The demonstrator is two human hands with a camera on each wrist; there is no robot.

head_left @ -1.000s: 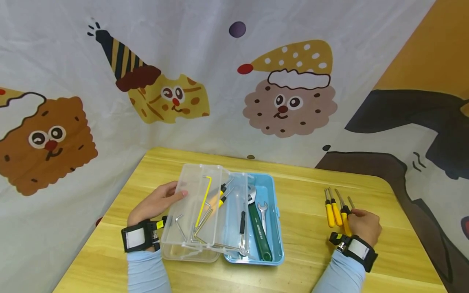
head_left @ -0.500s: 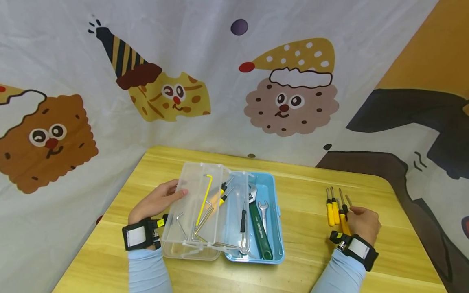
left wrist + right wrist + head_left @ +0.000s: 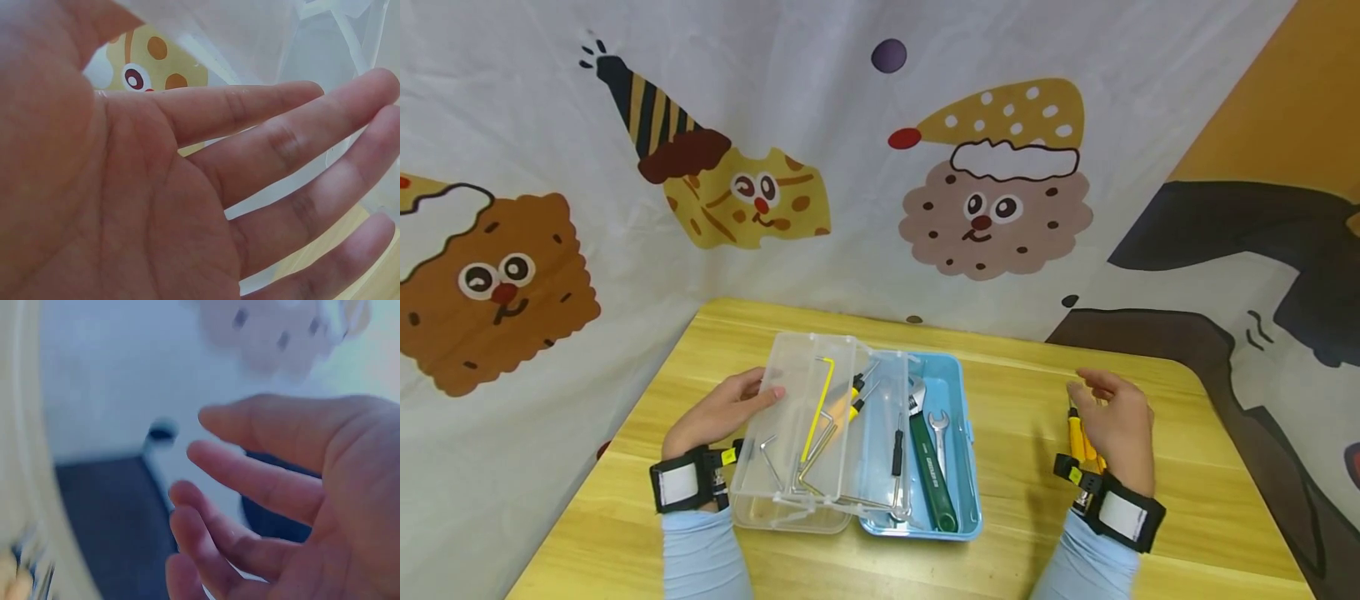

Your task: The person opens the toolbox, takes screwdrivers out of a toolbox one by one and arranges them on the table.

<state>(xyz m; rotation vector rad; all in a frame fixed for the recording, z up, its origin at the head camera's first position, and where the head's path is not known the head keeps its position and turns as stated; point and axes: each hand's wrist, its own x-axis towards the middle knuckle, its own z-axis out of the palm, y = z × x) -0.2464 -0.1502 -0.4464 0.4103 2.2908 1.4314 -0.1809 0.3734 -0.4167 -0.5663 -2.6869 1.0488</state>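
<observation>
My left hand (image 3: 722, 412) holds the left edge of a clear plastic tray (image 3: 790, 354), thumb on top and straight fingers behind it. Several hex keys, one of them yellow (image 3: 818, 408), lie in the tray. It folds out from a blue toolbox (image 3: 951, 367), where a green-handled adjustable wrench (image 3: 932, 483) and a combination wrench (image 3: 939, 437) lie. My right hand (image 3: 1120, 429) hovers over several yellow-handled screwdrivers (image 3: 1077, 437) on the table, partly hiding them. In the right wrist view its fingers are loosely bent, with nothing between them.
A black-handled small screwdriver (image 3: 897, 454) lies at the tray's right side. Yellow-and-black handles (image 3: 855, 408) show through the clear plastic. The wooden table (image 3: 1015, 517) meets a cartoon-printed cloth (image 3: 850, 275) at the back.
My right hand has left the screwdrivers, lifting and shifting slightly left with its fingers loosening. The screwdrivers lie close together. My left hand and the tray stay put.
</observation>
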